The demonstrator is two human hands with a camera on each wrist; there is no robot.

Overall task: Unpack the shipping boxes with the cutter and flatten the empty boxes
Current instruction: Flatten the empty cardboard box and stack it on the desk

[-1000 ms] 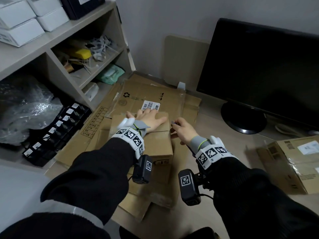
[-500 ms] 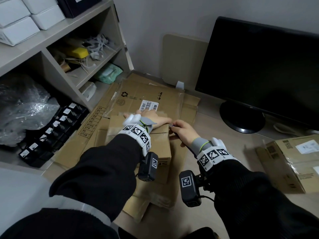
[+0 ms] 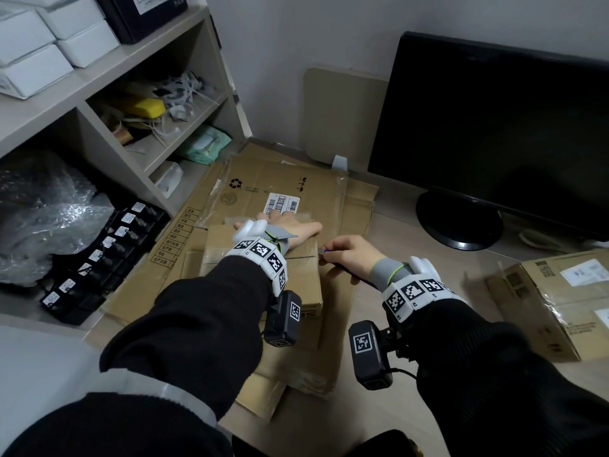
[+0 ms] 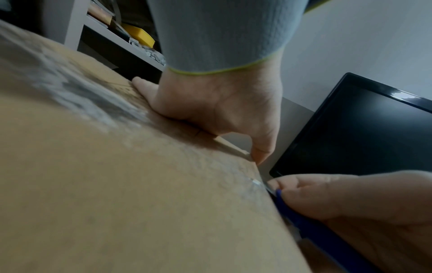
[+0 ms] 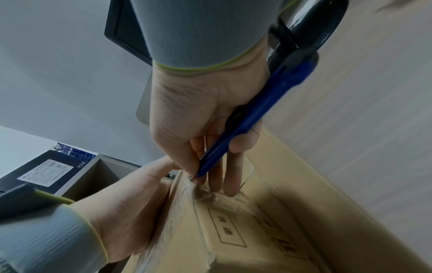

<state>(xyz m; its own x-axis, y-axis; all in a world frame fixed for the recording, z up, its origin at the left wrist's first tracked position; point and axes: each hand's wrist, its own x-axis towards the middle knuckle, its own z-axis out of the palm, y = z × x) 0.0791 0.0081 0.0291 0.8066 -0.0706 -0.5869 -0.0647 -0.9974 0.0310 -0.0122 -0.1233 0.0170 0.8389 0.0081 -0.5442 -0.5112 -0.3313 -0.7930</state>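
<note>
A small taped cardboard box (image 3: 304,285) (image 4: 140,184) (image 5: 245,230) stands on a pile of flattened cardboard (image 3: 290,189). My left hand (image 3: 290,227) (image 4: 217,109) (image 5: 131,208) lies flat on the box top near its far edge, fingers straight, pressing down. My right hand (image 3: 346,255) (image 5: 205,133) (image 4: 346,195) grips a blue cutter (image 5: 252,118) (image 4: 311,227) (image 3: 349,272). The cutter's tip touches the clear tape at the box's right top edge, close to my left thumb. The blade itself is too small to make out.
A second taped box (image 3: 557,298) sits at the right on the desk. A black monitor (image 3: 494,133) stands behind. Shelves (image 3: 108,77) at left hold white boxes, a yellow item and cables; bubble wrap (image 3: 43,209) and black parts (image 3: 99,255) lie below.
My right hand with the cutter has crept toward the box's right top edge. The left hand has slid slightly forward on the box top.
</note>
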